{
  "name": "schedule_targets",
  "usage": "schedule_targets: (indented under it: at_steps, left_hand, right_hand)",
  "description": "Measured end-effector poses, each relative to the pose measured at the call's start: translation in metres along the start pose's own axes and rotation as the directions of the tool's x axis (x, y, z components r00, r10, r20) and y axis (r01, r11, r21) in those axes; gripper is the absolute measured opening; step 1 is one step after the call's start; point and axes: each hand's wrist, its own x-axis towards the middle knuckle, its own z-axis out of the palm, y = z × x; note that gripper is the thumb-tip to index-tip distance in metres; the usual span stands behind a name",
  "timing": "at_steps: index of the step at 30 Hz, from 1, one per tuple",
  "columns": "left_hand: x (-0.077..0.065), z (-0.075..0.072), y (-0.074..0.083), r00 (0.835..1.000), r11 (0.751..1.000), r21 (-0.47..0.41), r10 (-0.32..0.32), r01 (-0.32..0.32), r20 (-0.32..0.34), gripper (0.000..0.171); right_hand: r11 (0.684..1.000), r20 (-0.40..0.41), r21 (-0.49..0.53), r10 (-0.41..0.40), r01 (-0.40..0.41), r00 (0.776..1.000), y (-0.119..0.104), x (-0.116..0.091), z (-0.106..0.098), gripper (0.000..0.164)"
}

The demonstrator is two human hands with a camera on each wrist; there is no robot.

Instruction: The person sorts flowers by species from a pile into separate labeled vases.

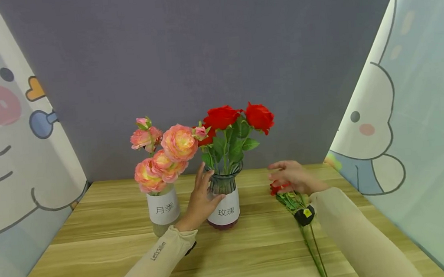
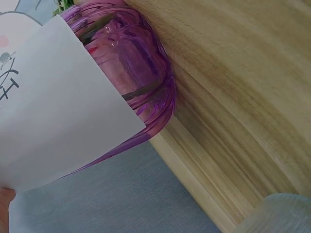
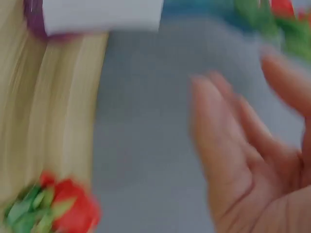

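Note:
In the head view my left hand [image 1: 201,201] grips the side of a ribbed glass vase [image 1: 223,184], its thumb across the front near the white label [image 1: 227,207]. Several red roses [image 1: 222,117] with green leaves stand in this vase. Its purple-tinted base [image 2: 141,63] shows in the left wrist view. My right hand [image 1: 293,177] is in the air to the right, fingers spread and empty, blurred in the right wrist view. Below it a red flower [image 1: 278,188] with long green stems [image 1: 313,253] lies on the table; the hand partly hides it.
Left of the rose vase stands a second labelled vase [image 1: 164,208] holding several pink-orange flowers [image 1: 179,142], some leaning toward the roses. The wooden table [image 1: 98,261] ends at a grey back panel [image 1: 298,63]. Cartoon-printed side panels [image 1: 418,97] flank it.

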Motion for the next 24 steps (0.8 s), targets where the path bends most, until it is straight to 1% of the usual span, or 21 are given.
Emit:
schedule_targets:
  at_steps: [2,3,4,6,9,12,15,19,24]
  left_hand:
    - [0.0,0.0,0.0,1.0,1.0,0.003,0.005,-0.005,0.001,0.079]
    - [0.0,0.0,0.0,1.0,1.0,0.003,0.006,-0.006,0.001,0.079]
    - [0.0,0.0,0.0,1.0,1.0,0.002,0.006,-0.006,0.001,0.079]
    - [0.0,-0.001,0.0,1.0,1.0,0.002,0.005,-0.005,0.0,0.079]
    - [-0.001,-0.002,0.0,1.0,1.0,0.001,0.007,-0.007,0.002,0.08]
    - [-0.001,-0.002,-0.001,1.0,1.0,-0.007,0.012,-0.012,0.005,0.081]
    - [-0.001,-0.002,-0.001,1.0,1.0,-0.013,0.011,-0.011,0.007,0.082]
    - [0.0,-0.001,0.0,1.0,1.0,-0.008,0.004,-0.004,0.006,0.08]
    - [0.001,-0.001,0.001,1.0,1.0,-0.008,-0.016,0.016,0.008,0.077]
  right_hand:
    - [0.996,0.089,-0.065,0.074,-0.069,0.993,0.015,-0.004,-0.02,0.058]
    - [0.991,0.122,-0.096,0.103,-0.091,0.987,0.022,-0.007,-0.029,0.061]
    - [0.987,0.138,-0.117,0.124,-0.108,0.983,0.03,-0.01,-0.037,0.062]
    - [0.981,0.134,-0.143,0.153,-0.134,0.979,0.044,-0.016,-0.051,0.063]
    - [0.973,0.084,-0.159,0.185,-0.17,0.979,0.066,-0.025,-0.071,0.061]
    - [0.965,0.029,-0.159,0.213,-0.206,0.977,0.089,-0.031,-0.085,0.06]
    - [0.958,-0.034,-0.144,0.248,-0.25,0.968,0.113,-0.035,-0.09,0.06]
    - [0.947,-0.097,-0.108,0.293,-0.302,0.951,0.14,-0.037,-0.083,0.057]
    - [0.934,-0.127,-0.073,0.34,-0.35,0.932,0.159,-0.036,-0.071,0.044]
